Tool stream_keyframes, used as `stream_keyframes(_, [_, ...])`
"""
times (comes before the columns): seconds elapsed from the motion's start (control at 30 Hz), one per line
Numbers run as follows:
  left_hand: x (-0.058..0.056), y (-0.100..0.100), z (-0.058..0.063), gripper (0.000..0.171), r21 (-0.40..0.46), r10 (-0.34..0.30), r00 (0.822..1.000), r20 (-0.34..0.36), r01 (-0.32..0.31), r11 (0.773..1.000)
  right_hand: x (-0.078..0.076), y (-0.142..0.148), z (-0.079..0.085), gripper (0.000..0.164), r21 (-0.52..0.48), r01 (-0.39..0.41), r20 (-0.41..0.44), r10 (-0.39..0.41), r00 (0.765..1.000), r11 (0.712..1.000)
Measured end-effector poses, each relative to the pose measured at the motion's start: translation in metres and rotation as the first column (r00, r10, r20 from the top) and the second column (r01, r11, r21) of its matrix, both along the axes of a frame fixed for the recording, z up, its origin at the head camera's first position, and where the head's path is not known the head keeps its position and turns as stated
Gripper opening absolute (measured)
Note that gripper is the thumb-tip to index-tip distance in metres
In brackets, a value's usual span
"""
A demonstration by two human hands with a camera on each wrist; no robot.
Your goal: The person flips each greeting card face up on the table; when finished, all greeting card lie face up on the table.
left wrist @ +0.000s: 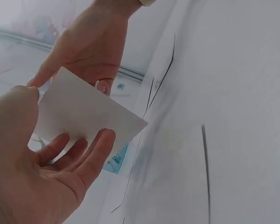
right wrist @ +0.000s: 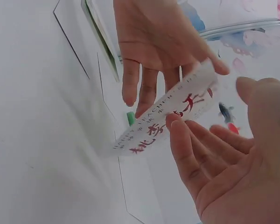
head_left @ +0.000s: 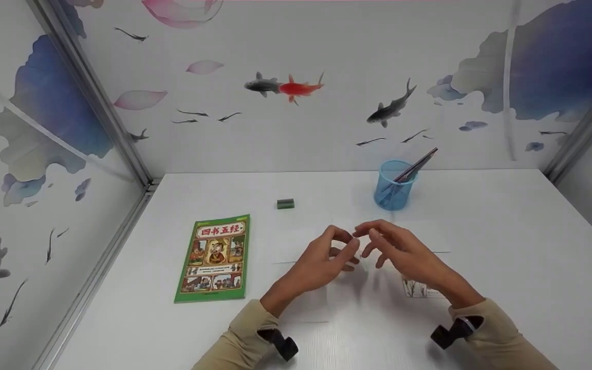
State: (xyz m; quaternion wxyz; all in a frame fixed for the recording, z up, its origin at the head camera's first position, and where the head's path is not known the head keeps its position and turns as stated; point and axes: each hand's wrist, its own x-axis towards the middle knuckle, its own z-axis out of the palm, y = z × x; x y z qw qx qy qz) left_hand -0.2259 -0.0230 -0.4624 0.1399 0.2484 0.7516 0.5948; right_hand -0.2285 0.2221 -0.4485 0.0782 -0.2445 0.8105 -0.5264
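Observation:
A small white card (right wrist: 163, 116) with red Chinese characters and small grey print hangs between my two hands. Its plain back (left wrist: 84, 109) faces the left wrist view; in the head view it is hard to make out. My left hand (head_left: 321, 264) holds it from the plain side, fingers curved over it. With bent fingers my right hand (head_left: 404, 252) holds it from the printed side, one fingertip lying across the characters. The fingertips of both hands nearly meet above the table in the head view.
A green illustrated book (head_left: 215, 259) lies on the left. Behind it sits a small dark green block (head_left: 285, 204). A blue mesh cup (head_left: 392, 192) with pens stands at the back right. Under my right wrist lies a card with plant drawings (head_left: 415, 289). Thin dark edges mark white pieces on the tabletop.

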Motion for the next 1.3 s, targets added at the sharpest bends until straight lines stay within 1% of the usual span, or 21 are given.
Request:
stream_keyframes(0.07, [0.000,-0.001,-0.001,0.039,0.076,-0.010,0.996,0.089,0.003,0.997,0.001,-0.001,-0.002,0.036,0.016,-0.011,-0.035,0.012,0.999,1.000])
stream_keyframes(0.1, [0.001,-0.001,-0.001,0.037,0.096,-0.014,0.993,0.120,0.002,0.995,0.001,-0.002,-0.002,0.036,0.032,-0.003,-0.055,0.005,0.998,0.999])
stream_keyframes(0.17, [0.001,-0.001,-0.003,0.036,0.112,-0.019,0.987,0.157,0.001,0.994,0.002,-0.003,-0.005,0.041,0.068,0.021,-0.118,-0.013,0.993,0.997])
stream_keyframes(0.23, [0.001,-0.001,-0.005,0.037,0.106,-0.016,0.985,0.172,-0.003,0.994,0.002,-0.003,-0.007,0.049,0.105,0.057,-0.175,-0.038,0.984,0.993])
stream_keyframes(0.3, [0.001,0.000,-0.006,0.037,0.087,-0.008,0.985,0.173,-0.007,0.996,0.002,-0.003,-0.010,0.054,0.124,0.085,-0.219,-0.056,0.974,0.989])
stream_keyframes(0.37, [0.000,-0.001,-0.007,0.036,0.072,0.002,0.985,0.171,-0.014,0.997,0.001,-0.002,-0.010,0.057,0.147,0.113,-0.243,-0.075,0.967,0.983])
stream_keyframes(0.47, [-0.001,-0.001,-0.008,0.037,0.065,0.018,0.984,0.176,-0.030,0.997,0.000,-0.002,-0.010,0.057,0.173,0.154,-0.262,-0.105,0.959,0.973])
stream_keyframes(0.57, [-0.003,-0.002,-0.009,0.048,0.100,0.026,0.980,0.197,-0.046,0.994,-0.001,-0.001,-0.009,0.058,0.194,0.187,-0.272,-0.131,0.953,0.963])
stream_keyframes(0.67, [-0.005,-0.003,-0.010,0.059,0.149,0.014,0.976,0.219,-0.047,0.988,-0.003,-0.001,-0.009,0.065,0.213,0.214,-0.280,-0.151,0.948,0.953])
stream_keyframes(0.73, [-0.006,-0.003,-0.010,0.062,0.172,0.000,0.975,0.222,-0.039,0.984,-0.003,0.000,-0.009,0.069,0.227,0.220,-0.284,-0.151,0.947,0.949])
stream_keyframes(0.93, [-0.008,-0.003,-0.010,0.051,0.227,-0.048,0.976,0.214,-0.002,0.974,-0.004,0.001,-0.011,0.076,0.258,0.187,-0.275,-0.113,0.955,0.948])
stream_keyframes(1.07, [-0.009,-0.005,-0.010,0.043,0.227,-0.055,0.979,0.195,0.010,0.974,-0.003,0.001,-0.013,0.080,0.241,0.193,-0.273,-0.125,0.954,0.951])
stream_keyframes(1.17, [-0.009,-0.007,-0.010,0.042,0.205,-0.068,0.981,0.184,0.029,0.978,-0.002,0.001,-0.013,0.074,0.240,0.238,-0.261,-0.173,0.950,0.941])
stream_keyframes(1.3, [-0.010,-0.009,-0.010,0.044,0.199,-0.125,0.980,0.155,0.093,0.976,-0.002,0.003,-0.012,0.058,0.264,0.314,-0.217,-0.260,0.941,0.912])
